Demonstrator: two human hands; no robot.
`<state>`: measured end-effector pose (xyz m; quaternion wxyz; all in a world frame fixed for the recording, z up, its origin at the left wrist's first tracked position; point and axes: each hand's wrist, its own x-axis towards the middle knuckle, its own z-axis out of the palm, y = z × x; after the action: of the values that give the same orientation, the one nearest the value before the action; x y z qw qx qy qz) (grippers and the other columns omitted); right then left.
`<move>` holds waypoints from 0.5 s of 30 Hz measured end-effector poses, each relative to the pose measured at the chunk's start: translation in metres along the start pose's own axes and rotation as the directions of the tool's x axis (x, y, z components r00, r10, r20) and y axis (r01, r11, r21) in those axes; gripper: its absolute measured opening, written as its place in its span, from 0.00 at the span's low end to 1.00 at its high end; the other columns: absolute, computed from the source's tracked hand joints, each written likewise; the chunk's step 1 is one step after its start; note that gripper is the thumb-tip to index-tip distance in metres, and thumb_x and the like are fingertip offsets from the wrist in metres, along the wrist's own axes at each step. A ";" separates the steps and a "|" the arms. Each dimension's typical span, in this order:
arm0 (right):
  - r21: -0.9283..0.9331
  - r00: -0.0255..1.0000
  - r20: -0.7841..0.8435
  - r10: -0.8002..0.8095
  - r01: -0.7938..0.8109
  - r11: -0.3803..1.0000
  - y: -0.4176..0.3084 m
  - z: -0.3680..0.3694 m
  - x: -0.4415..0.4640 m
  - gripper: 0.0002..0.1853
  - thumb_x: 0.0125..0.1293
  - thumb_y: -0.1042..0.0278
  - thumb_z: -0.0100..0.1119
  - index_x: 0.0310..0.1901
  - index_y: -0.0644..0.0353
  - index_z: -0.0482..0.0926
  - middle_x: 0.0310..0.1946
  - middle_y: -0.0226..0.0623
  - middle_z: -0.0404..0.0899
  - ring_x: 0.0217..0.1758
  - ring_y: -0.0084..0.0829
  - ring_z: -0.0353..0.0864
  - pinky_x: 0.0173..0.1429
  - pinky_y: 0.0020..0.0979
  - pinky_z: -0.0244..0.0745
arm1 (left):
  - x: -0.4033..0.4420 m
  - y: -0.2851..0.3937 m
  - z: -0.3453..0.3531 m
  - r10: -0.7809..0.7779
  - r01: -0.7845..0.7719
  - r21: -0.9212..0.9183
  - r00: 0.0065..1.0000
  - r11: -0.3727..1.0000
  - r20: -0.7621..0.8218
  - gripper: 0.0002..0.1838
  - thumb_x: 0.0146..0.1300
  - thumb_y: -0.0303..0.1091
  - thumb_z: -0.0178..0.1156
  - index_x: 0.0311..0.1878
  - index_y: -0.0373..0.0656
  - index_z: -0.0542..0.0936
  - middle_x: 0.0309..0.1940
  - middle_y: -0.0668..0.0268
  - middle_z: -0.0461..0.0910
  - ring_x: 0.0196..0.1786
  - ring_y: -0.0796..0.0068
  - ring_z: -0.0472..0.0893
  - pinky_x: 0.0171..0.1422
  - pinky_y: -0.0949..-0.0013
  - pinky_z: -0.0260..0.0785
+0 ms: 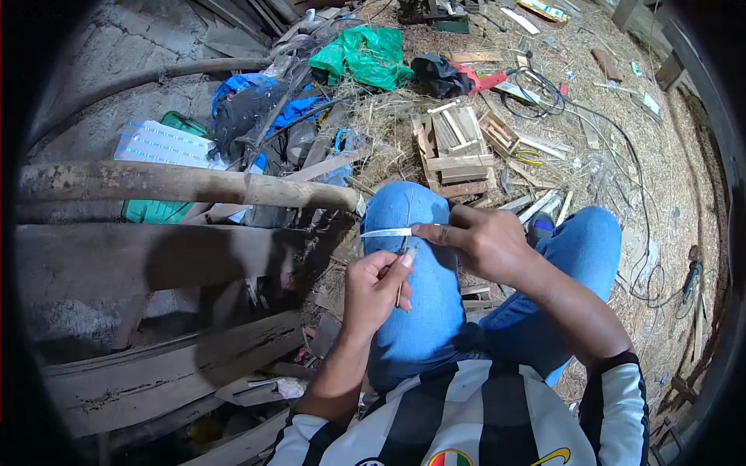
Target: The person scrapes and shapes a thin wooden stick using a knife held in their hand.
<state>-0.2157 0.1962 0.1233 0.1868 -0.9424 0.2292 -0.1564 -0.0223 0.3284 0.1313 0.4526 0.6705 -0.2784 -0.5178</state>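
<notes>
My left hand pinches a thin stick over my left knee, its upper end pointing away from me and its lower end showing below the fingers. My right hand is closed round the handle of a knife. The pale blade lies across the stick just above the left fingertips and points to the left. Most of the knife's handle is hidden in my right fingers. Both hands are above the blue jeans on my left leg.
A wooden pole and planks run along my left. Stacked wood pieces lie ahead, near pliers with yellow handles. A green plastic bag and a black cable lie farther out on the straw-strewn ground.
</notes>
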 end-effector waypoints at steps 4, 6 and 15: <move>0.001 0.996 -0.050 -0.068 0.068 0.998 -0.003 0.001 -0.002 0.31 0.59 0.64 0.67 0.66 0.27 0.82 0.32 0.30 0.77 0.27 0.34 0.84 0.25 0.39 0.78 | 0.003 0.000 0.001 0.019 -0.019 -0.003 0.999 1.000 0.027 0.15 0.73 0.35 0.66 0.33 0.32 0.82 0.17 0.63 0.79 0.14 0.78 0.76 0.18 0.74 0.69; -0.044 0.999 -0.026 0.021 -0.022 0.999 0.007 -0.001 0.002 0.31 0.59 0.64 0.67 0.66 0.26 0.82 0.33 0.30 0.77 0.27 0.34 0.85 0.25 0.39 0.78 | 0.000 -0.001 -0.001 0.019 -0.019 0.028 1.000 0.999 0.013 0.16 0.73 0.35 0.66 0.33 0.32 0.82 0.17 0.63 0.79 0.15 0.78 0.76 0.18 0.74 0.69; -0.006 0.998 -0.060 0.022 -0.022 1.000 0.013 0.002 0.003 0.28 0.60 0.63 0.67 0.64 0.28 0.84 0.33 0.32 0.78 0.29 0.37 0.85 0.27 0.41 0.78 | -0.004 0.002 -0.003 0.009 -0.010 0.040 0.999 0.999 0.032 0.16 0.74 0.36 0.65 0.34 0.32 0.82 0.18 0.63 0.79 0.15 0.77 0.77 0.19 0.73 0.71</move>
<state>-0.2172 0.1845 0.1169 0.1782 -0.9354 0.2455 -0.1816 -0.0202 0.3314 0.1353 0.4370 0.6697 -0.2991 -0.5207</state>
